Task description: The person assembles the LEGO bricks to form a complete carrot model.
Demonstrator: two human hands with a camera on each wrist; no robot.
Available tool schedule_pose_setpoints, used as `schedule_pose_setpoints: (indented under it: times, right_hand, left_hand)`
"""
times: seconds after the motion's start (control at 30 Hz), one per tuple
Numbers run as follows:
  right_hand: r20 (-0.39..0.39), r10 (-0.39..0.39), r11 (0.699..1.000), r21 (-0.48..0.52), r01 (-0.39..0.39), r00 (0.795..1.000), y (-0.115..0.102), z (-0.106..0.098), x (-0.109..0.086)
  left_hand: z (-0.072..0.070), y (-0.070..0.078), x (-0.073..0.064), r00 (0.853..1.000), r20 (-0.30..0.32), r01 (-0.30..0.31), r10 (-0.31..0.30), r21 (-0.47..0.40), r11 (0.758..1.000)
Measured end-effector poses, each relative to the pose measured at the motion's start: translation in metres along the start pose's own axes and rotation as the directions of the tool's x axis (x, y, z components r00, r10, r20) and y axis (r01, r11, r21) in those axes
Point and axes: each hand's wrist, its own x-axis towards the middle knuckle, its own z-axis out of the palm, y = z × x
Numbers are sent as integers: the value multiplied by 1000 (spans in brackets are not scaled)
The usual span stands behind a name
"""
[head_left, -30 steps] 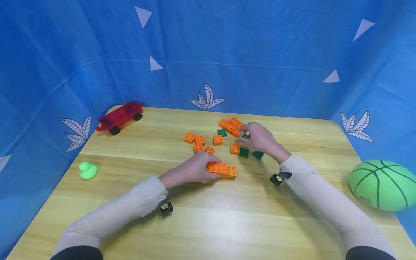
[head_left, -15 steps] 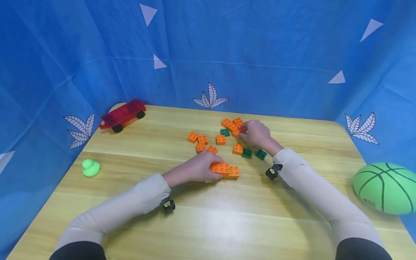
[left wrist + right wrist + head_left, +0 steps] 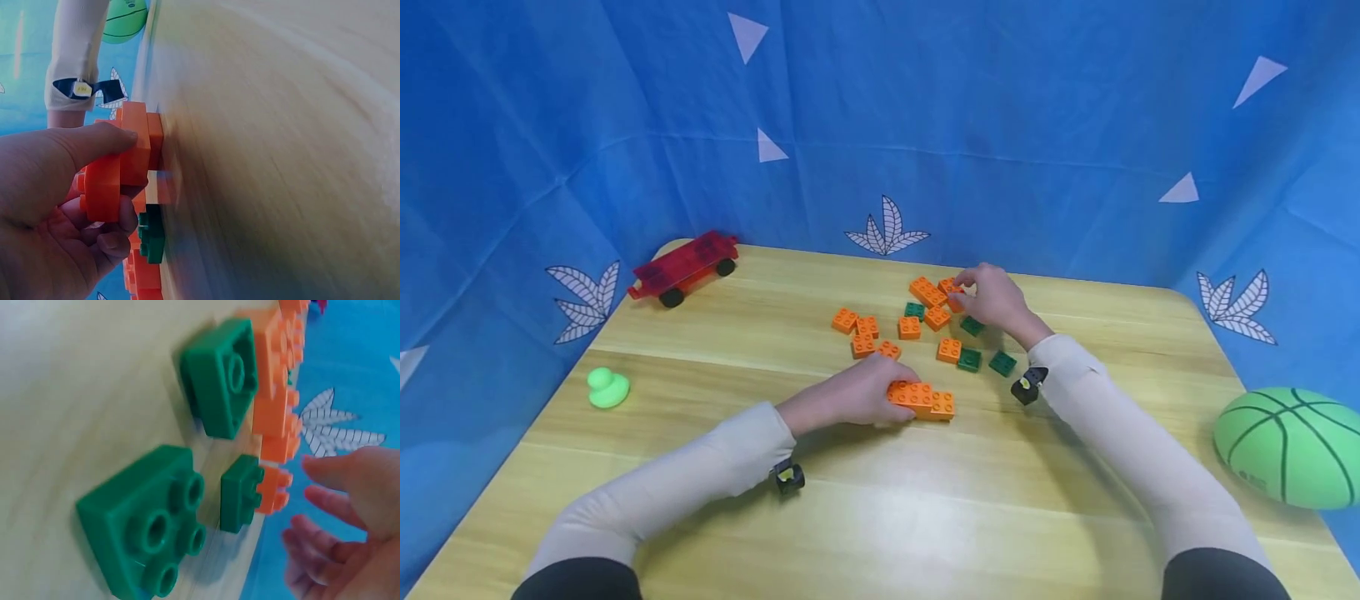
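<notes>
In the head view my left hand grips a joined block of orange toy bricks low over the table. The left wrist view shows its thumb pressing one side of the orange bricks, with fingers curled beneath. Farther back, my right hand reaches over an orange brick, thumb and index fingertips right at it in the head view. From the right wrist, the fingers look relaxed and parted, with nothing between them. A green brick lies just below that hand.
Several loose orange bricks and green bricks lie around mid-table. A red wheeled toy stands at back left, a green duck-like toy at left, a green ball at right. Blue cloth hangs behind.
My right hand has moved slightly back among the orange bricks. One orange brick now sits nearer, apart from the cluster, and a green brick shows from under the hand. My left hand keeps its grip.
</notes>
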Motion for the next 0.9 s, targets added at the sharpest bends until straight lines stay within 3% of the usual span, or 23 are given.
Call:
schedule_pose_setpoints:
  times: [0.2,0.53,0.7,0.9]
  right_hand:
    - [100,72,997,-34,-69,992,6,-3,12]
    - [115,122,991,-75,-114,986,17,-9,19]
    - [109,103,994,-34,-100,989,25,-7,21]
    - [101,33,999,-45,-29,994,33,-8,20]
  left_hand:
    - [-1,1,-2,1000,0,9,-9,-6,1000]
    - [-3,3,0,1000,-1,12,-12,11,1000]
    - [1,1,0,1000,-29,5,-3,46,999]
    - [4,2,1,999,-44,31,-29,51,998]
